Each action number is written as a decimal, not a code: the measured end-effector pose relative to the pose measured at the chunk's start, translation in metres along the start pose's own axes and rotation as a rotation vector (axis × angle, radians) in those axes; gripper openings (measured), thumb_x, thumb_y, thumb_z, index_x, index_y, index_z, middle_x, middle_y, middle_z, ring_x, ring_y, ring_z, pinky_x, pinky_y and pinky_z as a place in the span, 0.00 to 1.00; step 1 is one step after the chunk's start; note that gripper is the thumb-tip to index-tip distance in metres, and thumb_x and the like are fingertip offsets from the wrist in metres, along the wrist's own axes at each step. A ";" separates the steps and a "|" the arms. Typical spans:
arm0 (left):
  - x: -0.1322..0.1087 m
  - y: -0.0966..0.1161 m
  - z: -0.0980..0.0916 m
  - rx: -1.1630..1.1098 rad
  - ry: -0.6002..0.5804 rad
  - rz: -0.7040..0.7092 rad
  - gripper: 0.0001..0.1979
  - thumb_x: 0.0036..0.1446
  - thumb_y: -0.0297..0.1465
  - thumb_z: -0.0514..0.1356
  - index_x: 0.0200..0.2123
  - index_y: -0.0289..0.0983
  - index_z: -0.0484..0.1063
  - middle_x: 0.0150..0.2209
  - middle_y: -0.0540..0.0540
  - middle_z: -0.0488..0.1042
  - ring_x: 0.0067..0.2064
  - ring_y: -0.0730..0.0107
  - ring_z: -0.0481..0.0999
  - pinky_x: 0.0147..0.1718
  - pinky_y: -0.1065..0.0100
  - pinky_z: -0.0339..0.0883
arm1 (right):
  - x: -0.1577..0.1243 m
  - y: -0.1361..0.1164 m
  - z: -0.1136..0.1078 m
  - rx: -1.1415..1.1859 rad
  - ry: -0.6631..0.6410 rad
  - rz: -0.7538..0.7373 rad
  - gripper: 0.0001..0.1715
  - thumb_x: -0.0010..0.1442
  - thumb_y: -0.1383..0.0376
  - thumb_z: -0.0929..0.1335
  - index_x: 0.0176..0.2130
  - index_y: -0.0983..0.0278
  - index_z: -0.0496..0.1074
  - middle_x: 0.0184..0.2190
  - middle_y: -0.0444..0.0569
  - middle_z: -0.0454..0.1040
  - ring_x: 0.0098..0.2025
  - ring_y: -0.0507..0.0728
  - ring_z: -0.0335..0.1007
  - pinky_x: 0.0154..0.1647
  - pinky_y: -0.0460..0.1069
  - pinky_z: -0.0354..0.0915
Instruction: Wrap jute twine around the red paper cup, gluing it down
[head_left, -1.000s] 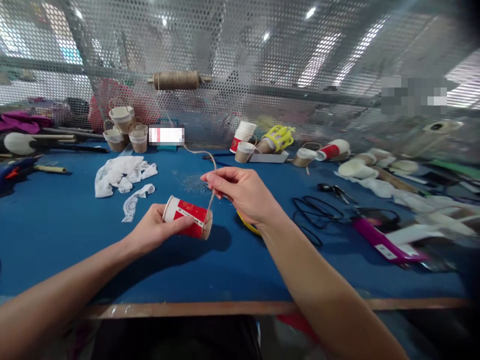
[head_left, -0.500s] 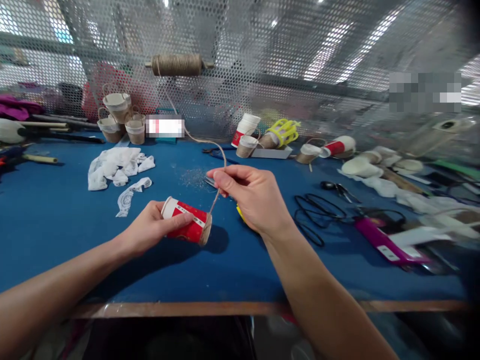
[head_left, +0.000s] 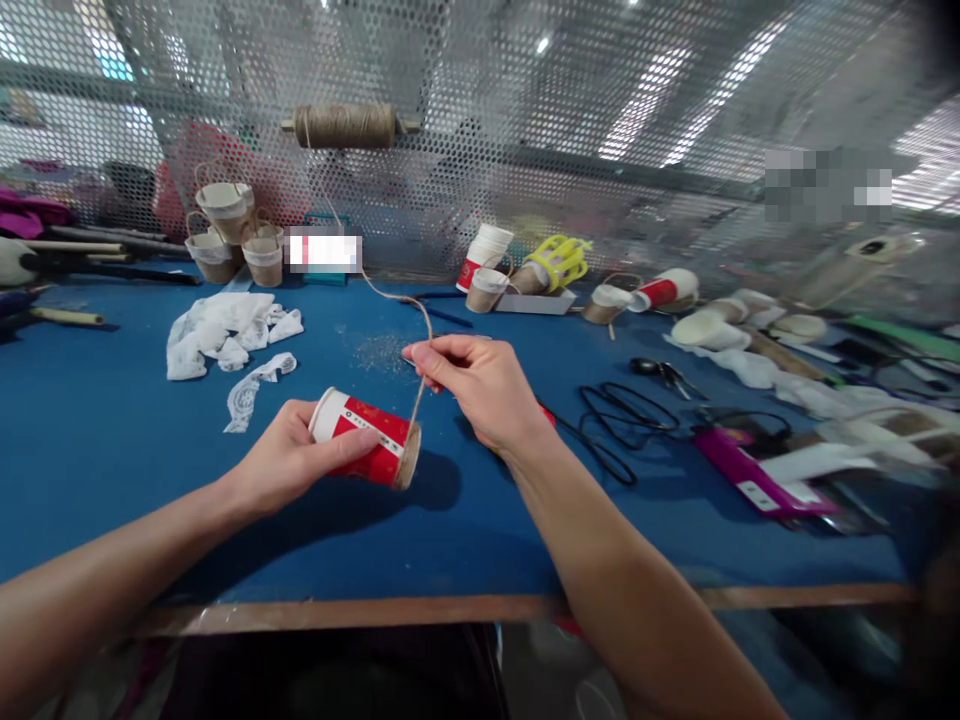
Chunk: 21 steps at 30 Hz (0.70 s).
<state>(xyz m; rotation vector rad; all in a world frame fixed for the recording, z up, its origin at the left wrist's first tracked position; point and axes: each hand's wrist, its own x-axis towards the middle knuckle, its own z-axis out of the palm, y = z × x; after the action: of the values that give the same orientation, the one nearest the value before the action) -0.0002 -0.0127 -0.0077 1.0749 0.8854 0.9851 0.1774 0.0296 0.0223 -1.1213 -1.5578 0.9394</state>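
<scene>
Three small brown pots stand at the back left of the blue table, one set on the other two, an arrangement that seems to spare room in front. White lace lies heaped before them, a loose strip just beside it. The left hand is closed around a red-and-white paper cup, thumb along its side; the cup is held over the table on its side, mouth leftward, probably to leave the twine-wrapped base end free. A spool is mounted crosswise at the mesh, likely so it can turn. Its twine runs slack down to the right hand, whose thumb and forefinger pinch it above the base; the stretch between looks straight, presumably to keep the coils snug. Something red shows under that wrist; whether it is gripped I cannot tell. Farther right, a black cord lies looped, well apart from the cup.
</scene>
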 end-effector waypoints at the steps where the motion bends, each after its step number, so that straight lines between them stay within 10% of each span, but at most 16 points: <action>1: 0.000 0.000 0.000 0.010 -0.005 0.005 0.05 0.41 0.29 0.66 0.19 0.34 0.75 0.17 0.52 0.74 0.19 0.82 0.68 0.20 0.82 0.63 | 0.000 0.001 0.000 -0.001 -0.008 0.005 0.12 0.49 0.60 0.69 0.29 0.67 0.75 0.20 0.44 0.68 0.22 0.47 0.58 0.23 0.46 0.56; 21: -0.006 0.001 0.000 0.180 0.013 0.180 0.04 0.39 0.25 0.65 0.16 0.35 0.76 0.15 0.52 0.72 0.17 0.82 0.64 0.16 0.82 0.60 | -0.004 0.004 0.006 0.000 -0.093 0.097 0.11 0.49 0.60 0.69 0.28 0.67 0.74 0.20 0.43 0.68 0.23 0.48 0.59 0.26 0.46 0.57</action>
<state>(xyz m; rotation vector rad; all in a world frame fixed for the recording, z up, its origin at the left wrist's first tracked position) -0.0026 -0.0183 -0.0059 1.3207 0.9126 1.0765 0.1728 0.0261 0.0158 -1.1770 -1.5891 1.0697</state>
